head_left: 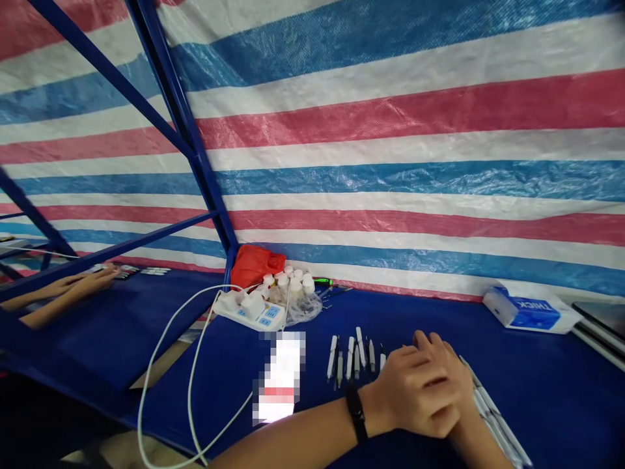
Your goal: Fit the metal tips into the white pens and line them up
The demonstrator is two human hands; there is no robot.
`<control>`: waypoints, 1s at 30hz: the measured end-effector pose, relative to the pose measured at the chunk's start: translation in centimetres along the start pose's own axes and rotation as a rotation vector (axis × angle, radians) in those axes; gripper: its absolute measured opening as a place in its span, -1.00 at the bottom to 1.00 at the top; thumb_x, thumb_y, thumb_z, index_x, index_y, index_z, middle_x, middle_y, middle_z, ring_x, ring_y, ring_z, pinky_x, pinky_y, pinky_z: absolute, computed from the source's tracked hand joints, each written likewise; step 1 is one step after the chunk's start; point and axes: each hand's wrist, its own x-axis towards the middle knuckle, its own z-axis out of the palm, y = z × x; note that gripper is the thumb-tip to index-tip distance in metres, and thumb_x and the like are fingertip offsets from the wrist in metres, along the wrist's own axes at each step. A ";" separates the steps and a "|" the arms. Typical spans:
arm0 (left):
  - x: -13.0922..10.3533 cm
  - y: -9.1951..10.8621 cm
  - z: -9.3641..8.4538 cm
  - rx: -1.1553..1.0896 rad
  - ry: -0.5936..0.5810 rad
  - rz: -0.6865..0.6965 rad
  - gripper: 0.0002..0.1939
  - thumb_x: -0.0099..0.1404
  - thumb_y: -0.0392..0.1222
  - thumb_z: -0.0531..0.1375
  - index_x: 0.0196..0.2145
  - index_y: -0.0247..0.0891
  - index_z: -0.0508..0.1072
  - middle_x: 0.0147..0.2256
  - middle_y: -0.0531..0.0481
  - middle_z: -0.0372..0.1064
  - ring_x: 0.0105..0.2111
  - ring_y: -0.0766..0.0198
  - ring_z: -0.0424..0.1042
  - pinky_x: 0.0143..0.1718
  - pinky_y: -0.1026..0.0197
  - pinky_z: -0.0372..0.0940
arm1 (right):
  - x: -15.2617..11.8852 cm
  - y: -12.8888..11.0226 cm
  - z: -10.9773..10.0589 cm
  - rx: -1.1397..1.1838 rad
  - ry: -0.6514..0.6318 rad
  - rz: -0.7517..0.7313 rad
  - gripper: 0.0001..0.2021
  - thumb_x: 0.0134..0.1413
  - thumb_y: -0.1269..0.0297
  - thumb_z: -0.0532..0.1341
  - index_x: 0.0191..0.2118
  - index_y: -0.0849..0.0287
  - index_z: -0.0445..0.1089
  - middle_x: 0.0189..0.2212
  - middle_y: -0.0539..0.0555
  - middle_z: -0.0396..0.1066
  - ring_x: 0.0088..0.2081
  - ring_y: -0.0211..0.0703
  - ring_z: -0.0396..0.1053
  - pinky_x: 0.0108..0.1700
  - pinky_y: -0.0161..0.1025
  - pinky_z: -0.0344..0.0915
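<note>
My left hand (415, 387), with a black band on its wrist, lies across my right hand. Its fingers are curled over the right hand, closed, with no tool visible in them. Behind it, my right hand (459, 371) is partly covered; the fingers that show stretch past the left hand, and I see nothing in them. Just left of the hands, several slim white pen-like tools with dark tips (350, 358) lie in a row on the blue table (390, 319). Longer white wrapped sticks (498, 417) lie beside my right forearm, which partly hides them.
A white power strip (251, 311) with looping cables stands left, near a bag of white-capped bottles (293, 286) and a red plastic bag (254, 264). A lit, blurred-out screen (280, 378) lies ahead. A tissue pack (532, 309) is at right. Another person's hands (92, 280) are far left.
</note>
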 end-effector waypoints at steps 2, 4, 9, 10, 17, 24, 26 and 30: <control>-1.6 0.2 -0.5 -0.026 0.027 0.018 -0.83 0.20 -0.23 0.15 -0.54 -0.21 0.43 -0.61 0.06 0.19 -0.53 0.28 0.26 -0.45 0.17 0.25 | 0.5 0.0 -0.9 -0.190 -0.137 0.105 -0.87 0.15 0.39 0.13 -0.40 0.08 0.35 -0.51 0.10 0.35 -0.45 -0.01 0.40 -0.48 -0.19 0.10; -2.9 0.2 -0.8 -0.049 0.049 0.045 -0.85 0.20 -0.24 0.15 -0.51 -0.22 0.45 -0.61 0.08 0.18 -0.53 0.30 0.25 -0.43 0.19 0.25 | 1.2 -0.8 -1.6 -0.380 -0.311 0.208 -0.90 0.17 0.42 0.15 -0.32 0.11 0.39 -0.43 0.14 0.43 -0.34 0.06 0.47 -0.45 -0.21 0.12; -4.5 0.1 -1.5 -0.140 0.268 0.310 -0.83 0.26 -0.15 0.22 -0.46 -0.20 0.51 -0.56 0.11 0.26 -0.53 0.36 0.23 -0.45 0.24 0.24 | 2.2 -2.8 -2.4 -0.382 -0.423 0.209 -0.82 0.20 0.50 0.14 -0.17 0.20 0.48 -0.33 0.20 0.54 -0.23 0.06 0.54 -0.34 -0.21 0.21; -4.6 0.0 -1.6 -0.136 0.307 0.328 -0.84 0.26 -0.15 0.25 -0.46 -0.19 0.52 -0.55 0.12 0.28 -0.53 0.37 0.23 -0.46 0.25 0.24 | 2.2 -2.9 -2.4 -0.367 -0.416 0.210 -0.81 0.19 0.50 0.15 -0.17 0.20 0.48 -0.33 0.19 0.56 -0.22 0.06 0.54 -0.33 -0.21 0.22; -4.1 -0.3 -2.3 -0.050 0.328 0.277 -0.80 0.34 -0.24 0.07 -0.41 -0.25 0.43 -0.58 0.10 0.18 -0.55 0.31 0.19 -0.51 0.19 0.15 | 3.0 -3.5 -3.4 -0.109 -0.330 0.354 -0.86 0.07 0.47 0.23 -0.27 0.16 0.52 -0.45 0.06 0.55 -0.34 -0.05 0.52 -0.33 -0.24 0.20; -3.4 0.9 -2.4 0.037 0.163 -0.476 -0.78 0.45 -0.15 -0.01 -0.07 -0.31 0.29 -0.29 -0.10 0.36 -0.30 0.11 0.36 -0.29 0.08 0.31 | 3.9 -3.1 -4.8 0.847 -0.005 0.669 -0.96 -0.30 0.34 0.36 -0.56 0.15 0.55 -0.59 0.01 0.50 -0.46 -0.15 0.41 -0.34 -0.24 0.25; -3.3 1.5 -2.4 0.092 -0.013 -0.473 -0.78 0.41 -0.09 0.08 -0.10 -0.28 0.31 -0.26 -0.11 0.39 -0.25 0.04 0.39 -0.24 0.02 0.32 | 3.9 -3.3 -4.6 0.958 0.053 0.687 -0.88 -0.36 0.26 0.39 -0.56 0.16 0.56 -0.58 0.02 0.50 -0.49 -0.19 0.36 -0.37 -0.23 0.27; -3.1 1.9 -2.5 0.125 -0.166 -0.521 -0.82 0.39 -0.25 0.09 -0.05 -0.28 0.30 -0.16 -0.16 0.45 -0.16 -0.02 0.45 -0.16 -0.03 0.33 | 3.8 -4.1 -4.3 1.126 0.135 0.685 -0.71 -0.50 0.10 0.48 -0.59 0.17 0.53 -0.64 -0.02 0.40 -0.55 -0.26 0.26 -0.43 -0.24 0.28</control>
